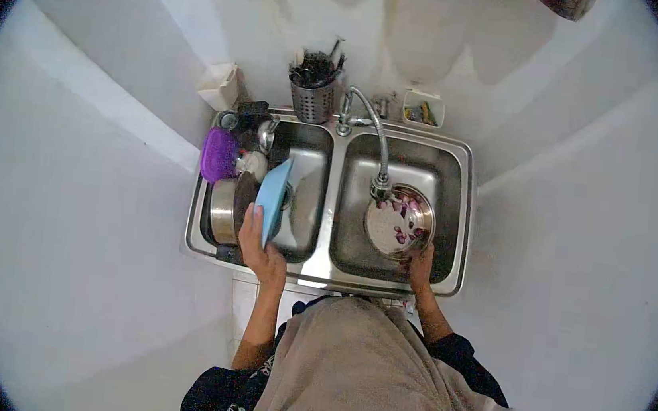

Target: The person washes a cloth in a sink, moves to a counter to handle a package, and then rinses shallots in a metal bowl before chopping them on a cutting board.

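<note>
A light blue board or tray (273, 192) stands tilted on edge in the left basin, with my left hand (257, 246) closed on its near end. In the right basin sits a round metal bowl (378, 231) holding whitish water and several purple-red pieces (400, 235). My right hand (420, 268) grips the bowl's near right rim, its fingers partly hidden. The faucet's curved spout (380, 180) hangs over the bowl's far rim.
The double sink (330, 206) has a metal pot (222, 210), a purple container (219, 155) and other dishes at its left. Behind stand a utensil holder (312, 103), a white container (219, 87) and a sponge holder (423, 109). White walls flank the sink.
</note>
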Demonstrator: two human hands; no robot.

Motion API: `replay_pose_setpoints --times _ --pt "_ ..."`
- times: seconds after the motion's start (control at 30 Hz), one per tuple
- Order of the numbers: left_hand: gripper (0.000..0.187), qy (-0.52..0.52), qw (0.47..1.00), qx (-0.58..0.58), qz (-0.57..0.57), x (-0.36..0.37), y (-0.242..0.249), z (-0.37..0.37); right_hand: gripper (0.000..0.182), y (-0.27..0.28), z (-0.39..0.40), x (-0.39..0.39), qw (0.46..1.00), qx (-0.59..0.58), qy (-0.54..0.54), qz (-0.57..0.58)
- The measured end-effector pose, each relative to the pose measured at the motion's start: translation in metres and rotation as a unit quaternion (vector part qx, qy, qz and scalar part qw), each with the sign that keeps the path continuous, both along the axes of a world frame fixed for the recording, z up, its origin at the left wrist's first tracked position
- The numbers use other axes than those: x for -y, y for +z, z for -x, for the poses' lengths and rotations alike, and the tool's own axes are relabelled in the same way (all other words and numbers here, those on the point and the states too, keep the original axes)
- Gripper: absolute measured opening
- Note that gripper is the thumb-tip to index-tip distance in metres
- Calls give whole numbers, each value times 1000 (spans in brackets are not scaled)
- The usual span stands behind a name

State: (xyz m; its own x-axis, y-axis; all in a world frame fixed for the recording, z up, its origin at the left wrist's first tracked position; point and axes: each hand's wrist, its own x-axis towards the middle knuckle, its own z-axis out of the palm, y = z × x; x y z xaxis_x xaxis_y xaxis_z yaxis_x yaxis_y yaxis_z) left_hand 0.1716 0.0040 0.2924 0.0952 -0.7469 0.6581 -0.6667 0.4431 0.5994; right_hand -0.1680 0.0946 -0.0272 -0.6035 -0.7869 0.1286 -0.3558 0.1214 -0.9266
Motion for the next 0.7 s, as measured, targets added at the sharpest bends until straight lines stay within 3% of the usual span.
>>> replay_pose_setpoints --times 0.07,0.13,0.17,0.23,0.4,0.43,0.53,0.57,0.67,0.7 --pt "40 4 986 -148 -77 -4 2 9 37 4 4 -9 998 54 0 -28" --pt "38 -2 927 -332 -173 -7 13 20 36 17 2 -17 992 128 -10 -9" --pt "38 3 920 -340 -194 -5 -10 10 36 31 2 -19 967 252 -22 -1" --pt "37 0 889 -393 -236 -5 -24 9 35 70 -2 -19 945 322 -44 -27" --pt "37 -18 782 -526 -333 -5 -53 4 35 129 -9 -28 970 59 -97 -216" --pt "36 -16 773 -530 -348 -3 -63 2 38 122 -13 -32 984 65 -105 -124" --pt "39 -21 732 -556 -393 -1 -78 5 42 107 -10 -40 974 136 -149 -100" --pt "41 -24 717 -565 -409 -1 -79 7 41 176 -23 -33 921 308 -182 -153" --pt "35 -47 688 -570 -447 -2 -59 25 36 183 -25 -46 946 247 -181 -106" --pt "42 -91 692 -567 -437 -3 -62 24 38 177 -24 -52 960 203 -171 -90"
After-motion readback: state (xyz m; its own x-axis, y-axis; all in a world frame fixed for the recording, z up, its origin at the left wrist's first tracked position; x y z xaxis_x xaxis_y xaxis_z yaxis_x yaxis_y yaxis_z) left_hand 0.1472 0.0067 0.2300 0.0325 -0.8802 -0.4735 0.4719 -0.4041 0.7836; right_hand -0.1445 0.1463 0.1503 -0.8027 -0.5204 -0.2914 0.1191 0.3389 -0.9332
